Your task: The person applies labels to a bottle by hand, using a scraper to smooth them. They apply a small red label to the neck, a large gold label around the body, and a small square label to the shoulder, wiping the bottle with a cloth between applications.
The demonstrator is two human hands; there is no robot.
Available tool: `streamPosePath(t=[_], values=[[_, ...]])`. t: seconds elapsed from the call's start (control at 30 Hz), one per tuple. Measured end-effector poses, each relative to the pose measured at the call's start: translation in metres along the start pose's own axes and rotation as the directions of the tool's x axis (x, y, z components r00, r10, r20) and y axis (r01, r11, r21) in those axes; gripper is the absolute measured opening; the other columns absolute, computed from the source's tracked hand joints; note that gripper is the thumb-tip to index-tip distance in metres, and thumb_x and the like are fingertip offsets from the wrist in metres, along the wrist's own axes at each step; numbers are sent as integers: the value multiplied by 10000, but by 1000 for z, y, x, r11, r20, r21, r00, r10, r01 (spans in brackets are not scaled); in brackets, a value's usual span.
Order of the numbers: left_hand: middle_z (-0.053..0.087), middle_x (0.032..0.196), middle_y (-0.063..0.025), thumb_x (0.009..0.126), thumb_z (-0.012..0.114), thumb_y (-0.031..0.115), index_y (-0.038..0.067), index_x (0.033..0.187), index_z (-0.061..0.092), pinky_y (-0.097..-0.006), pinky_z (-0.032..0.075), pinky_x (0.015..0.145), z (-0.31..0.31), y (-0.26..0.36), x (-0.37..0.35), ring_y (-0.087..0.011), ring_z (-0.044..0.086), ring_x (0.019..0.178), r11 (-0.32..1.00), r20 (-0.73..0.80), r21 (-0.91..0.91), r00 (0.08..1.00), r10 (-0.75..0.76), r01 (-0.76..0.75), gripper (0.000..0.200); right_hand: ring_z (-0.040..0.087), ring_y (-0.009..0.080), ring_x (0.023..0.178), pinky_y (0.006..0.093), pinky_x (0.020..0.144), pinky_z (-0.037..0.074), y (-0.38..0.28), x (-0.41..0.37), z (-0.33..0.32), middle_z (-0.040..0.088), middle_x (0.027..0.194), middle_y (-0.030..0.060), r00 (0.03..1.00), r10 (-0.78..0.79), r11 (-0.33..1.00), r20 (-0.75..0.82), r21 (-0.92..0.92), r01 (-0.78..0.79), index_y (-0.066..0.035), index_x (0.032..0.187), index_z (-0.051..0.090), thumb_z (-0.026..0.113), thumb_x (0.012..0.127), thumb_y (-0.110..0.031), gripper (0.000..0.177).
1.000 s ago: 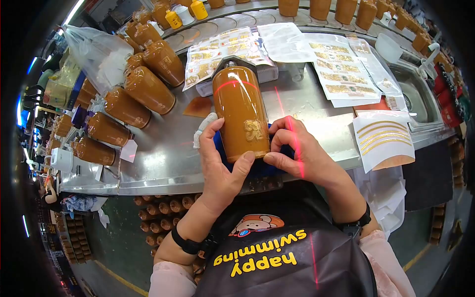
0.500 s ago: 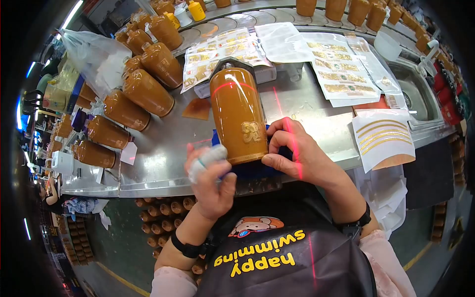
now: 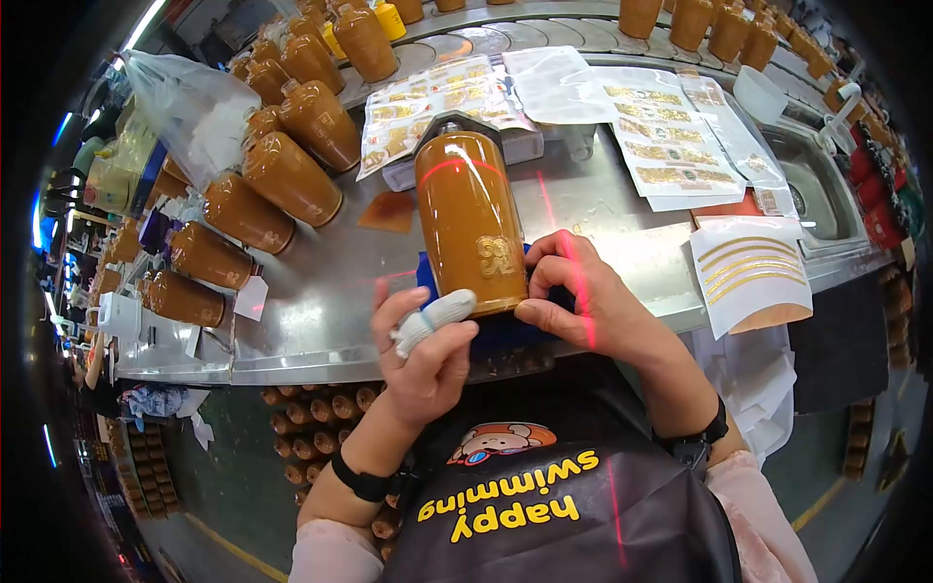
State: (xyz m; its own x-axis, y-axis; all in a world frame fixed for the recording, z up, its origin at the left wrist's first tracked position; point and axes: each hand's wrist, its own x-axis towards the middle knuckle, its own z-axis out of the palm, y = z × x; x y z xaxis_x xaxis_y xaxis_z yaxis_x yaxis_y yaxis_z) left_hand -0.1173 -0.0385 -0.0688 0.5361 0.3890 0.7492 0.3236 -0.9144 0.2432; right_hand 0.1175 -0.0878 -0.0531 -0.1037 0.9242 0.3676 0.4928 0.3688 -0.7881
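Note:
A brown glazed bottle lies lengthwise on a blue pad on the steel table, base toward me, with a gold emblem near the base. My right hand grips the base's right side, thumb at the bottom edge and fingers curled against the wall. My left hand is at the lower left of the base. One of its fingers has a white wrap, and that fingertip touches the bottle's bottom edge. Whether that hand pinches anything is unclear. A red laser line crosses the bottle's shoulder and my right hand.
Several similar bottles lie in rows at the left beside a plastic bag. Sheets of gold decals lie behind, and a gold-stripe sheet lies at the right edge. Farther right is a sink. Upright bottles stand on the back conveyor.
My left hand let go of the bottle's left side, dropped toward me, then came back with its wrapped finger against the base. The right hand and bottle stayed put.

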Motion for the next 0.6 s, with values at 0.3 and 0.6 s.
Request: streamPosePath(t=[0.3,0.6], values=[[663,1024,-19,730,702,127,193,928,689,-531,273,1128,3,1,15,-235,528,1116,962,33,149,973,228,-230,208,497,326,1012,407,915,403,0,-1,1,525,1024,138,1000,-11,1000,1,-14,11,-63,834,601,756,803,-227,228],[651,1072,-66,743,676,42,158,953,689,-526,245,1140,1,-1,3,-251,539,1118,999,-60,-38,998,5,-7,240,629,224,961,321,817,500,-11,-5,-9,630,1085,166,931,121,991,-346,92,-95,-14,1175,576,620,865,-8,313]])
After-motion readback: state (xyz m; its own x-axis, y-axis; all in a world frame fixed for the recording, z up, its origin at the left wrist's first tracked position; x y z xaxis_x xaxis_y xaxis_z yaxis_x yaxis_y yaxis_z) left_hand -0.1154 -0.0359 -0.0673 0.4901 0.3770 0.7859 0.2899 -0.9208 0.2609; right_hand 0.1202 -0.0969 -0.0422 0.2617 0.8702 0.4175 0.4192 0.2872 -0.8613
